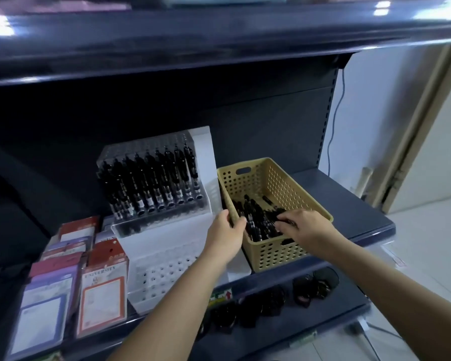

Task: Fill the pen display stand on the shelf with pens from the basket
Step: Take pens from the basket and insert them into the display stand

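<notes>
A tan perforated basket (284,183) sits on the dark shelf, holding a heap of black pens (255,217) in its near half. Left of it stands a white stepped pen display stand (167,246); its upper tiers carry rows of upright black pens (154,178), while the lower front tiers show bare holes. My left hand (225,233) grips the basket's left rim, thumb outside and fingers over the edge. My right hand (305,227) reaches into the basket with fingers curled onto the pens; whether it holds any is hidden.
Packets of cards and certificates (71,277) lie in rows left of the stand. Dark items (315,285) hang below the shelf edge (375,230). Another shelf overhangs above. A white wall, a cable and a door frame are to the right.
</notes>
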The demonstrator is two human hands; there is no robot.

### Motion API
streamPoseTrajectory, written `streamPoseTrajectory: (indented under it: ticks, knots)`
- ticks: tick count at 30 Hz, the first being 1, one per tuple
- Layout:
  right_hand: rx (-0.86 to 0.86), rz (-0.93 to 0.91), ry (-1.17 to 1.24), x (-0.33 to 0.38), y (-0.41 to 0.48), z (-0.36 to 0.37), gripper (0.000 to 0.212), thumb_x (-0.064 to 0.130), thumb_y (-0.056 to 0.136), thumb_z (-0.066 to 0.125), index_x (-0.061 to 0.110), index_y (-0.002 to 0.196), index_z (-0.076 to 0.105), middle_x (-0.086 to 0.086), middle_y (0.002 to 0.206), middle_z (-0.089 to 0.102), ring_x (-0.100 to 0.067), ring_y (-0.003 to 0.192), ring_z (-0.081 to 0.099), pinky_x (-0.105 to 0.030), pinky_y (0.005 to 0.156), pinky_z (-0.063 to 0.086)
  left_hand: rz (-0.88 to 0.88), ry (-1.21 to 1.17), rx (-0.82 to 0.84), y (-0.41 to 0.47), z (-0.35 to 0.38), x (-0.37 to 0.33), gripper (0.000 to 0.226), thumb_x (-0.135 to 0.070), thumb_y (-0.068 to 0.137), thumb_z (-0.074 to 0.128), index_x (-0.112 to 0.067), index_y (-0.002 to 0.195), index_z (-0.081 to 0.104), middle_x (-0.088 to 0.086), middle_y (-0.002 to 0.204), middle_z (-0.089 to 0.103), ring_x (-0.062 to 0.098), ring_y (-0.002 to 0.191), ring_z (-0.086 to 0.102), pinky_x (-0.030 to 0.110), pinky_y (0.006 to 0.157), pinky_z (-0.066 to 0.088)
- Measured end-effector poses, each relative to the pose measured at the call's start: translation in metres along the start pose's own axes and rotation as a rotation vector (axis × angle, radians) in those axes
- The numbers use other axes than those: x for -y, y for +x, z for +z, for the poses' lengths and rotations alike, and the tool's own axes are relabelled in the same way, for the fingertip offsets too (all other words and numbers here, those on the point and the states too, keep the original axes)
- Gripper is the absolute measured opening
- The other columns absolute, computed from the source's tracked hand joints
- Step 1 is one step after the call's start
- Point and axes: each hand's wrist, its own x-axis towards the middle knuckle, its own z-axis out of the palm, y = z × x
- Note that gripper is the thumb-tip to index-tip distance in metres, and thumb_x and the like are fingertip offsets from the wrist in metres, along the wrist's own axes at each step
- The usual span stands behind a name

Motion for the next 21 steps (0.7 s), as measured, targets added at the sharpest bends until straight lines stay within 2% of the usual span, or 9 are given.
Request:
streamPoseTrajectory:
  ticks: [2,4,7,10,12,15,18,21]
  knots:
    - [-0.021,-0.008,0.014,-0.001,-0.001,0.002,0.041,0.043,0.095,0.045,0.019,0.127,0.058,-0.001,0.119,0.064,-0.019,0.104,0.058,-0.031,0.083,0.046,-0.074,-0.030,-0.024,0.014,0.010,-0.005,0.059,-0.040,0.097,0.042,-0.012,0.145,0.026,0.006,0.147,0.035,0.024,0.130,0.039,0.035,0.100,0.036]
    - [-0.042,-0.028,0.006,-0.002,0.000,0.005,0.040,0.042,0.096,0.046,0.018,0.124,0.059,-0.001,0.121,0.063,-0.019,0.108,0.057,-0.032,0.087,0.044,-0.116,-0.053,-0.069,0.027,0.020,-0.012,0.050,-0.040,0.096,0.042,-0.009,0.135,0.036,0.008,0.137,0.045,0.023,0.115,0.047,0.034,0.092,0.040]
    - [-0.053,-0.039,0.017,-0.001,0.000,0.005,0.040,0.040,0.095,0.047,0.017,0.126,0.058,-0.001,0.127,0.060,-0.019,0.112,0.055,-0.034,0.094,0.042,-0.193,0.018,-0.173,0.034,0.032,-0.021,0.037,-0.020,0.098,0.039,-0.009,0.133,0.038,0.008,0.134,0.045,0.022,0.112,0.044,0.030,0.080,0.033]
    - [-0.037,-0.015,0.063,0.000,0.000,0.004,0.042,0.037,0.094,0.050,0.017,0.131,0.054,-0.001,0.133,0.056,-0.018,0.114,0.054,-0.033,0.096,0.041,-0.169,0.081,-0.266,0.029,0.035,-0.021,0.036,-0.001,0.092,0.036,-0.010,0.126,0.042,0.004,0.118,0.049,0.007,0.082,0.033,0.024,0.070,0.031]
    - [0.005,0.014,0.079,-0.002,-0.001,0.003,0.047,0.037,0.093,0.053,0.018,0.136,0.048,0.000,0.137,0.052,-0.017,0.120,0.051,-0.028,0.096,0.039,-0.113,0.061,-0.286,0.023,0.038,-0.018,0.037,0.000,0.092,0.036,-0.010,0.128,0.040,-0.006,0.092,0.044,0.001,0.062,0.026,0.018,0.055,0.030]
    - [0.095,0.071,0.129,-0.010,0.002,-0.004,0.058,0.035,0.089,0.059,0.020,0.141,0.039,0.000,0.142,0.046,-0.016,0.123,0.049,-0.026,0.097,0.038,-0.035,0.044,-0.310,0.016,0.042,-0.013,0.041,0.001,0.092,0.035,-0.008,0.132,0.039,-0.008,0.075,0.038,0.002,0.058,0.036,0.017,0.046,0.032]
    - [0.135,0.148,0.295,-0.019,0.013,-0.008,0.068,0.030,0.086,0.064,0.014,0.144,0.033,-0.003,0.146,0.040,-0.020,0.126,0.046,-0.035,0.105,0.039,0.042,0.049,-0.336,0.006,0.047,-0.008,0.045,0.000,0.092,0.034,-0.009,0.135,0.034,-0.003,0.072,0.043,0.008,0.056,0.044,0.021,0.045,0.036]
    - [0.124,0.215,0.310,-0.021,0.022,-0.009,0.071,0.027,0.086,0.065,0.006,0.144,0.030,-0.013,0.138,0.047,-0.028,0.120,0.052,-0.042,0.102,0.043,0.096,0.073,-0.351,-0.007,0.053,-0.001,0.046,-0.002,0.093,0.034,-0.011,0.137,0.029,-0.003,0.075,0.043,0.012,0.061,0.045,0.026,0.051,0.041]
